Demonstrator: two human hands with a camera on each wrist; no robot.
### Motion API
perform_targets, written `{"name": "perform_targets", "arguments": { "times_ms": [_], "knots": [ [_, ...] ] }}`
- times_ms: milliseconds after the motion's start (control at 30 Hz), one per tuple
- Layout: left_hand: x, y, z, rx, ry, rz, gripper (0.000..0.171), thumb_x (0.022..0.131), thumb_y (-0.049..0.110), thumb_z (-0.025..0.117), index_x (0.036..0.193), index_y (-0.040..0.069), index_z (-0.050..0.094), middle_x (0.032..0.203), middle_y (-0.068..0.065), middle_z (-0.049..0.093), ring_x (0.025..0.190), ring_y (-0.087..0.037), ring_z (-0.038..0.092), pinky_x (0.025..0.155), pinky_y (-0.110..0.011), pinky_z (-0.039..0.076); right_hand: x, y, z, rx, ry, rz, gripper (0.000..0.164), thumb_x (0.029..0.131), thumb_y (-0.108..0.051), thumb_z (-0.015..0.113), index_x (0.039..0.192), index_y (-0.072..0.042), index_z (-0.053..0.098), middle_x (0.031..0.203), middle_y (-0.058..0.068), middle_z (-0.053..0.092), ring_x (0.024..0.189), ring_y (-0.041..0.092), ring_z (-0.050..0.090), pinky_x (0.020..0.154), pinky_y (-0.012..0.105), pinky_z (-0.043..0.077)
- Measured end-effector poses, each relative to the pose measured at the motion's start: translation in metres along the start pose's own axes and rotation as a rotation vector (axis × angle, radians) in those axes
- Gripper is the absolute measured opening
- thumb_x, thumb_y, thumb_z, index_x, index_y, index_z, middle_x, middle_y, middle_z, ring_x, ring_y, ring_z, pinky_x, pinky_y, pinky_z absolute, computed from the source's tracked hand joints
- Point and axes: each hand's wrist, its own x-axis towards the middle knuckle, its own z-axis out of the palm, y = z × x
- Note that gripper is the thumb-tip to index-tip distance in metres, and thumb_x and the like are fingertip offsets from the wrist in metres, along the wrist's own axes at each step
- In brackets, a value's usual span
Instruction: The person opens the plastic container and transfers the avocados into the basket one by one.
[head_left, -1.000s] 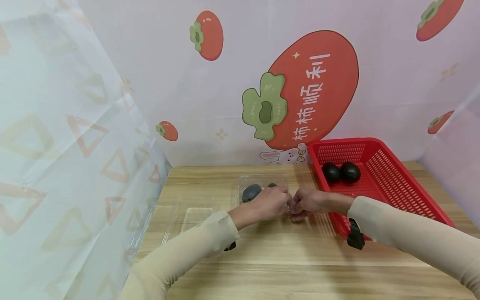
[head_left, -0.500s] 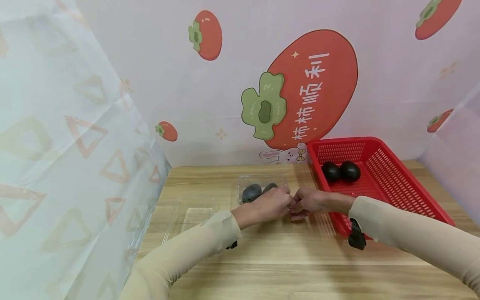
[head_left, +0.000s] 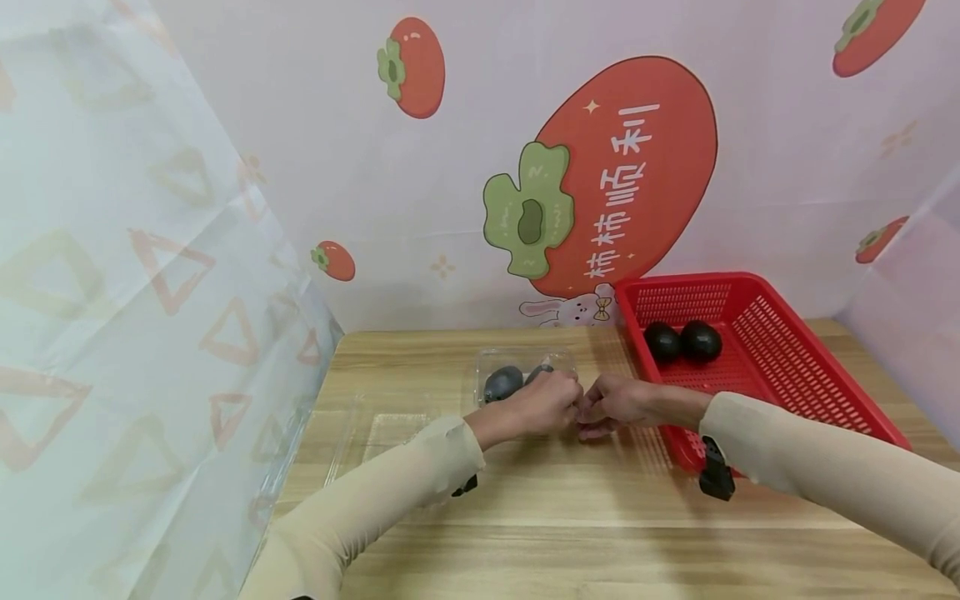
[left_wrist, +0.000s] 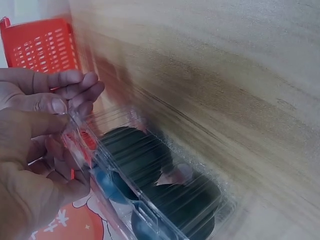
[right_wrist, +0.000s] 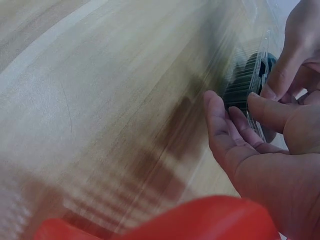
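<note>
A clear plastic clamshell box (head_left: 517, 356) stands mid-table with its ribbed lid down over dark avocados (head_left: 503, 383). At the box's near right corner my left hand (head_left: 551, 402) pinches the rim between thumb and fingers. My right hand (head_left: 617, 404) is right beside it, thumb on the same edge and fingers curled below. In the left wrist view the lid (left_wrist: 116, 117) covers the dark green fruit, and both thumbs meet at its end. The right wrist view shows the box's rim (right_wrist: 262, 65) between my right thumb and fingers. The fingertips are partly hidden in the head view.
On the right stands a red perforated basket (head_left: 795, 333) with two black avocados (head_left: 701, 341) in its far left part; its left wall is close to my right forearm. A second clear plastic container (head_left: 352, 425) lies at the left, partly behind my left sleeve.
Both hands stay at the box's corner with only small finger shifts. My left hand has moved slightly, and more of the second avocado shows behind it.
</note>
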Motion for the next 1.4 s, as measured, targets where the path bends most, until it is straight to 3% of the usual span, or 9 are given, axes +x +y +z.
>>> {"name": "perform_targets", "arguments": {
  "times_ms": [467, 667, 933, 1233, 1400],
  "knots": [
    [-0.001, 0.001, -0.001, -0.062, 0.024, -0.053, 0.016, 0.088, -0.002, 0.072, 0.078, 0.011, 0.075, 0.079, 0.005, 0.059, 0.072, -0.005, 0.049, 0.061, -0.014, 0.04, -0.002, 0.0, 0.003, 0.064, -0.007, 0.018, 0.024, 0.109, 0.004, 0.051, 0.121, 0.019, 0.066, 0.112, 0.022, 0.072, 0.1, 0.025, 0.074, 0.099, 0.043, 0.058],
    [-0.002, 0.0, -0.002, -0.047, 0.021, -0.042, 0.016, 0.089, 0.0, 0.071, 0.083, 0.012, 0.079, 0.085, 0.004, 0.069, 0.072, -0.003, 0.055, 0.063, -0.013, 0.044, -0.001, 0.0, 0.001, 0.092, -0.029, 0.036, 0.026, 0.109, 0.002, 0.052, 0.123, 0.019, 0.065, 0.113, 0.022, 0.071, 0.1, 0.025, 0.073, 0.099, 0.044, 0.057],
    [-0.004, 0.002, -0.011, -0.128, 0.015, -0.04, 0.013, 0.089, -0.003, 0.074, 0.09, 0.008, 0.082, 0.089, 0.002, 0.073, 0.074, -0.003, 0.06, 0.064, -0.011, 0.047, -0.001, 0.0, 0.001, 0.123, -0.032, 0.06, 0.026, 0.109, 0.001, 0.054, 0.123, 0.018, 0.065, 0.111, 0.02, 0.072, 0.099, 0.025, 0.074, 0.099, 0.043, 0.058],
    [-0.011, 0.013, -0.013, 0.061, 0.038, -0.047, 0.009, 0.096, 0.014, 0.076, 0.092, 0.016, 0.083, 0.089, 0.007, 0.071, 0.075, -0.003, 0.061, 0.063, -0.015, 0.048, -0.003, -0.001, 0.002, 0.12, -0.058, 0.052, 0.026, 0.108, 0.001, 0.053, 0.126, 0.016, 0.066, 0.115, 0.02, 0.069, 0.099, 0.025, 0.073, 0.099, 0.043, 0.058],
    [-0.013, 0.014, -0.01, 0.09, 0.058, -0.07, 0.011, 0.099, 0.016, 0.074, 0.095, 0.02, 0.084, 0.091, 0.008, 0.071, 0.074, -0.002, 0.057, 0.06, -0.016, 0.047, -0.004, -0.004, 0.002, 0.12, -0.053, 0.064, 0.026, 0.108, 0.0, 0.054, 0.124, 0.012, 0.07, 0.116, 0.02, 0.069, 0.099, 0.025, 0.072, 0.1, 0.043, 0.057]
  ]
}}
